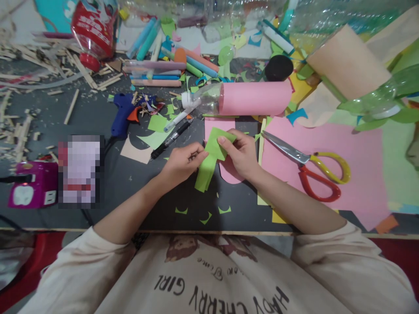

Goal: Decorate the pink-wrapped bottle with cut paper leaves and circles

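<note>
Both hands hold one piece of green paper [209, 159] over the dark table [137, 179]. My left hand [183, 161] pinches its left side, fingers curled. My right hand [237, 152] grips its upper right part, the thumb pressed flat on top. The paper's lower end hangs down in a folded strip. Under my right hand lies a rounded pink paper piece [229, 172].
Red-and-yellow scissors [310, 168] lie on a pink sheet [353, 161] to the right. A plastic bottle wrapped in pink paper [242, 98] lies behind the hands. A blue glue gun [121, 115], a black pen [172, 138], wooden sticks [49, 65] and paper scraps lie around.
</note>
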Available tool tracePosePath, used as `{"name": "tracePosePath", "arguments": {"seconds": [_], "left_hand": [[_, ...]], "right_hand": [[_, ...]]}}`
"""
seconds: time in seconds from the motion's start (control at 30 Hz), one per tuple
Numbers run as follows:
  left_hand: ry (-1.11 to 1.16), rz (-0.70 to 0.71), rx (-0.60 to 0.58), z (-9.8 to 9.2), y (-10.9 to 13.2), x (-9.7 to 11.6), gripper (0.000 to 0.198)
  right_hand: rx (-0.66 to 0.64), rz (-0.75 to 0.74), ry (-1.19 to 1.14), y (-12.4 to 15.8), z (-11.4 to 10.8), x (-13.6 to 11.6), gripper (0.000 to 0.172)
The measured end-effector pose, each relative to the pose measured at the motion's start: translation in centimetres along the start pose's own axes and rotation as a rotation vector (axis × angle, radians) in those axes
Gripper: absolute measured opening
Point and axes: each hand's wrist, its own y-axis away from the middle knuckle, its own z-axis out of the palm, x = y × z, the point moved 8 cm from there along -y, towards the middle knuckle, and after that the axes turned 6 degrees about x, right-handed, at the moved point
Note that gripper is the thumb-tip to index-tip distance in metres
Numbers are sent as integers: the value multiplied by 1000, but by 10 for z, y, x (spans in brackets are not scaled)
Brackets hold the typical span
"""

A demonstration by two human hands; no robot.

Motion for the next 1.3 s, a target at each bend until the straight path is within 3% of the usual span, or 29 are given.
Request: {"name": "tracePosePath", "arguments": {"seconds": [0.23,0.47,0.7,0.83,1.17,1.3], "left_hand": [[-27,-24,-15,0,0,0,24],[-30,-18,-38,1,0,1,18],[49,-50,-52,4,-2,-3,32],[-4,-34,-38,2,-3,-3,37],[105,-85,-116,6,-3,-6,30],[160,-111,-117,7,-2,-7,26]], "right_hand": [[23,31,-76,0,-2,9,45],[183,23,-128,-6,-14,8,46],[-92,-78,23,-2,7,-8,47],[-149,-98,57,-1,12,-11,48],[-19,21,-52,-2,1,4,47],[94,17,-56,-2,-7,2,49]]}}
